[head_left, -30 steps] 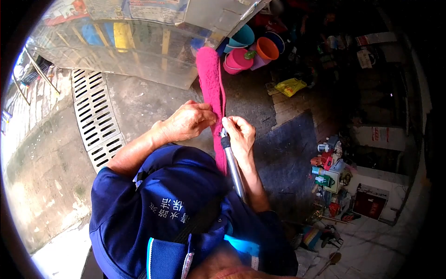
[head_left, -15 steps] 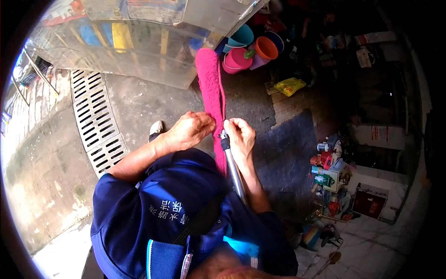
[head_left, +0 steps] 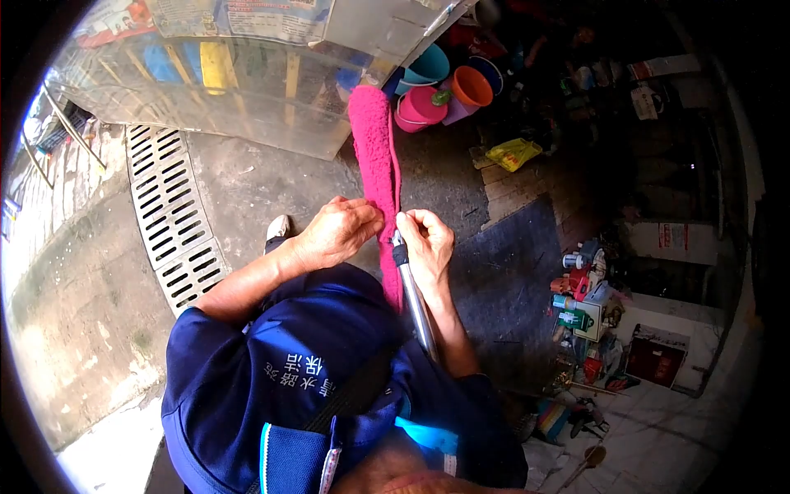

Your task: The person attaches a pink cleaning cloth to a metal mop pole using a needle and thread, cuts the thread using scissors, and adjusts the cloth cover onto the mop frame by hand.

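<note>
A long, fluffy pink mop head stretches away from my body, with its lower end in front of my shirt. My left hand is closed on the left edge of its middle, the thumb and fingers pinched together. On the other side, my right hand pinches at the mop's right edge, where the head and pole meet; the fingertips hide exactly what they grip. A silvery metal pole with a black collar runs from that spot past my right palm toward my chest.
A slotted drain cover crosses the concrete floor on the left. A clear-sided panel stands ahead. Beyond the mop are a pink bucket, an orange bucket and a yellow bag. Bottles and clutter line the right, beside a dark mat.
Both hands keep almost the same place and grip on the mop. The view has shifted only very slightly.
</note>
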Demonstrator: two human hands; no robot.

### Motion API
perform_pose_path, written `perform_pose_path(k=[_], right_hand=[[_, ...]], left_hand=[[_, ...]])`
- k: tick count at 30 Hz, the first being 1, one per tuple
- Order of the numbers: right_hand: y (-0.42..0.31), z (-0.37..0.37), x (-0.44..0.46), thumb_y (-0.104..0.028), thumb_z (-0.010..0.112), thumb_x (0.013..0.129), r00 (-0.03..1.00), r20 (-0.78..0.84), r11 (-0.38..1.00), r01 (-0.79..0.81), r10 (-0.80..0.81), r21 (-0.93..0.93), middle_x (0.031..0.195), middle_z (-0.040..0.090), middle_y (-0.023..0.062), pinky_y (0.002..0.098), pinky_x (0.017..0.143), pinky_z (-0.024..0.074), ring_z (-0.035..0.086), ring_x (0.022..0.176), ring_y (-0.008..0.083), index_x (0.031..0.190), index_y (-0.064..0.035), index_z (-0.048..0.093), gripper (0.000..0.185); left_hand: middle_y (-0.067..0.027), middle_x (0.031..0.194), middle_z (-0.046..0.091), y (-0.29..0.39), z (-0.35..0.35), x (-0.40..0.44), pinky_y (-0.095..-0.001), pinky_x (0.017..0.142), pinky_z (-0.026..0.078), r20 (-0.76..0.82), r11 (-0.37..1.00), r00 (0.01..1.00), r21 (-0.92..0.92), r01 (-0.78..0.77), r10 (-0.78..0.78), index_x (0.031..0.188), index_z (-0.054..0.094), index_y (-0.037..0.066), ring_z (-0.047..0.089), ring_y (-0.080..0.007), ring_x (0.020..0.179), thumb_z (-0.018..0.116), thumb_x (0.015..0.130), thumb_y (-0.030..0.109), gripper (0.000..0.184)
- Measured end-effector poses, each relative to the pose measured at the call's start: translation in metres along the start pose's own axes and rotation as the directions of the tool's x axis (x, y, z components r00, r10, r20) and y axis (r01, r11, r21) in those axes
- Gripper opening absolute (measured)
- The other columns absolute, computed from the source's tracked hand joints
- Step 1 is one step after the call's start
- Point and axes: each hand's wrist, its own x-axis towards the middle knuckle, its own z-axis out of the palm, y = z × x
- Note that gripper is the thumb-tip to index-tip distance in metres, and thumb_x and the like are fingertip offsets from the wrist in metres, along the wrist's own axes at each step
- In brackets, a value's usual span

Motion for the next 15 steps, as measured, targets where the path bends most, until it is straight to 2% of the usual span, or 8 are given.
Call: perform_pose_path(k=[2, 4, 5, 7, 11, 13, 15], right_hand=[[0.003, 0.0, -0.001, -0.01, 0.068, 0.087, 1.0, 0.0, 0.999, 0.025, -0.025, -0.022, 0.07, 0.059, -0.0023, 0.0203, 0.055, 0.0422, 0.051, 0.062, 0.0036, 0.085, 0.0016, 0.064, 0.013], [0.005, 0.0, -0.002, -0.009, 0.069, 0.085, 0.988, -0.085, 0.975, 0.108, -0.127, -0.193, 0.07, 0.059, -0.0016, 0.0208, 0.055, 0.0418, 0.051, 0.061, 0.004, 0.084, 0.0018, 0.063, 0.013], [0.004, -0.001, -0.003, -0.009, 0.069, 0.085, 0.989, -0.084, 0.975, 0.108, -0.126, -0.194, 0.07, 0.059, -0.0016, 0.0208, 0.055, 0.0418, 0.051, 0.061, 0.004, 0.084, 0.0018, 0.063, 0.013], [0.0, -0.002, -0.003, -0.008, 0.069, 0.084, 0.971, -0.074, 0.932, 0.194, -0.227, -0.308, 0.07, 0.058, -0.0006, 0.0211, 0.054, 0.0414, 0.05, 0.061, 0.0045, 0.083, 0.0018, 0.062, 0.012], [-0.007, -0.004, -0.006, -0.009, 0.068, 0.085, 0.976, -0.037, 0.934, 0.192, -0.213, -0.302, 0.072, 0.058, 0.0005, 0.0222, 0.056, 0.0421, 0.051, 0.062, 0.0055, 0.083, 0.0021, 0.061, 0.013], [-0.002, -0.005, -0.006, -0.013, 0.066, 0.086, 0.986, -0.048, 0.962, 0.141, -0.157, -0.232, 0.074, 0.061, 0.0097, 0.0307, 0.058, 0.0461, 0.059, 0.062, 0.0169, 0.084, 0.0007, 0.063, 0.014], [0.001, -0.005, -0.006, -0.014, 0.065, 0.087, 0.985, -0.042, 0.96, 0.153, -0.167, -0.236, 0.074, 0.061, 0.0098, 0.0309, 0.059, 0.0464, 0.06, 0.064, 0.0173, 0.085, 0.001, 0.063, 0.015]], left_hand=[[-0.0126, 0.084, 0.06, 0.0, 0.002, -0.001, -0.0418, 0.072, 0.043, -0.008, 1.0, 1.0, -0.015, 0.021, -0.021, 0.093, 0.061, 0.005, 0.06, -0.0331, 0.083, 0.059, 0.087, 0.014, 0.011], [-0.013, 0.083, 0.06, 0.0, 0.005, -0.002, -0.0418, 0.072, 0.043, -0.017, 0.999, 0.999, -0.031, 0.043, -0.043, 0.093, 0.061, 0.005, 0.06, -0.0333, 0.083, 0.059, 0.087, 0.013, 0.01], [-0.0138, 0.083, 0.06, 0.0, 0.006, -0.003, -0.0421, 0.072, 0.044, -0.023, 0.998, 0.998, -0.034, 0.057, -0.058, 0.092, 0.06, 0.004, 0.06, -0.0339, 0.082, 0.059, 0.088, 0.013, 0.01], [-0.0146, 0.082, 0.06, -0.001, 0.008, -0.002, -0.0423, 0.071, 0.044, -0.032, 0.997, 0.997, -0.04, 0.072, -0.073, 0.091, 0.06, 0.003, 0.06, -0.0345, 0.082, 0.058, 0.088, 0.012, 0.01], [-0.0166, 0.081, 0.06, 0.003, 0.007, 0.0, -0.0433, 0.071, 0.047, -0.049, 0.984, 0.993, -0.145, 0.101, -0.109, 0.088, 0.06, 0.001, 0.06, -0.0357, 0.082, 0.058, 0.087, 0.011, 0.011], [-0.0172, 0.08, 0.06, 0.003, 0.007, -0.001, -0.0436, 0.071, 0.048, -0.046, 0.98, 0.991, -0.162, 0.115, -0.124, 0.087, 0.06, 0.0, 0.06, -0.036, 0.082, 0.058, 0.087, 0.011, 0.011], [-0.0161, 0.082, 0.061, -0.001, 0.007, -0.002, -0.0412, 0.07, 0.048, -0.072, 0.986, 0.996, -0.162, 0.045, -0.057, 0.09, 0.062, 0.0, 0.06, -0.0352, 0.079, 0.06, 0.086, 0.006, 0.007]])
